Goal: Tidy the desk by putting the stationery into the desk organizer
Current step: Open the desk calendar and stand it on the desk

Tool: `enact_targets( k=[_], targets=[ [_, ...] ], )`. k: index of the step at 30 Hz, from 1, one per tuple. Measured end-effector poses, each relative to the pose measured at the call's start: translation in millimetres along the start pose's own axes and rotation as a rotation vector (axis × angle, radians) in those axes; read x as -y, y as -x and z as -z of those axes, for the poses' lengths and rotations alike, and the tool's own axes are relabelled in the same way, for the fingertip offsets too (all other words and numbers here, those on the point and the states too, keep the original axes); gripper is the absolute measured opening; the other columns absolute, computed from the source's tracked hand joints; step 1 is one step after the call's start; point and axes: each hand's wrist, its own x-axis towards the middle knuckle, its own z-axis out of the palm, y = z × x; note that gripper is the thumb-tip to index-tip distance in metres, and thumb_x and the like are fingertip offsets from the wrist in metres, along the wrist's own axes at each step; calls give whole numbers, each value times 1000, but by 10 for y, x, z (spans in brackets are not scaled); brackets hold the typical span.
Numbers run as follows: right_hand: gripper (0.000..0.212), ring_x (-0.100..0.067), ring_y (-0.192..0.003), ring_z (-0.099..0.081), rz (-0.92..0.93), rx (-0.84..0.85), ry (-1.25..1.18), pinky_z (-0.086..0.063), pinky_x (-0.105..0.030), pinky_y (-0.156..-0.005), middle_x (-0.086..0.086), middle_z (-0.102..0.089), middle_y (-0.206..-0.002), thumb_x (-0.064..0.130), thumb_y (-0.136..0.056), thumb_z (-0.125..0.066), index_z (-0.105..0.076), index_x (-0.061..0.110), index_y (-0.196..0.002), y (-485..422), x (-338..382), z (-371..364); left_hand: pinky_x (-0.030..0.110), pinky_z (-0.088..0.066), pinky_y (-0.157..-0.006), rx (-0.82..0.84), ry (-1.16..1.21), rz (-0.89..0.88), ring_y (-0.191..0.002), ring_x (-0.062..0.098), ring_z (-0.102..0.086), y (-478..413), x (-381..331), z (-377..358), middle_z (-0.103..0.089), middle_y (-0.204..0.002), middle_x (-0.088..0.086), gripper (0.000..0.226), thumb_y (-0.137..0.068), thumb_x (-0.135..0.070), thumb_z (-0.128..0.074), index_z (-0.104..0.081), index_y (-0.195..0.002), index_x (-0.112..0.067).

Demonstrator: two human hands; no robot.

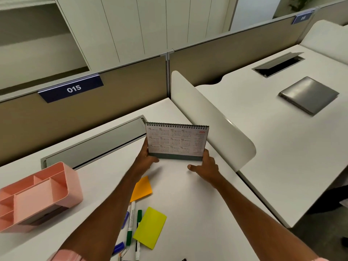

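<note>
A spiral-bound 2026 desk calendar (177,141) stands upright at the middle of the white desk (178,204). My left hand (146,157) grips its lower left corner and my right hand (204,165) holds its lower right corner, thumb stretched out. The pink desk organizer (37,194) with several compartments sits at the left. Near me lie an orange sticky pad (142,189), a yellow-green sticky pad (150,227), green-capped white markers (131,223) and blue pens (118,247), partly hidden under my left forearm.
A grey cable-tray lid (94,146) runs along the back of the desk. A white curved divider (211,121) stands at the right. Beyond it, a closed grey laptop (308,95) lies on the neighbouring desk. A partition with sign 015 (73,88) is behind.
</note>
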Motion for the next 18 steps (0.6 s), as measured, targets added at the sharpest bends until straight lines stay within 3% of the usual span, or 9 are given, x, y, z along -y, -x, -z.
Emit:
enact_targets(
  k=[4, 10, 18],
  targets=[
    [92, -33, -136, -45, 7, 16, 23, -38, -50, -115, -5, -49, -147, 44, -82, -82, -26, 27, -153, -73, -12, 4, 31, -51, -77, -11, -1, 15, -124, 24, -57, -123, 60, 8, -64, -133, -12, 111, -71, 7, -59, -22, -153, -59],
    [92, -33, -135, -46, -11, 16, 44, -38, -51, -116, -6, -49, -147, 47, -82, -81, -24, 30, -152, -166, 31, -3, 57, -47, -110, 27, -9, -5, -133, 24, -51, -333, 54, 91, -59, -140, -10, 120, -57, -8, -58, -13, -150, -67],
    [93, -32, -137, -44, -7, -7, 73, -37, -51, -116, -4, -50, -148, 51, -81, -81, -24, 30, -152, -337, 78, -31, 55, -49, -110, 28, -17, 17, -130, 24, -51, -497, 22, 120, -59, -135, -7, 117, -57, -7, -58, -17, -151, -63]
  ],
)
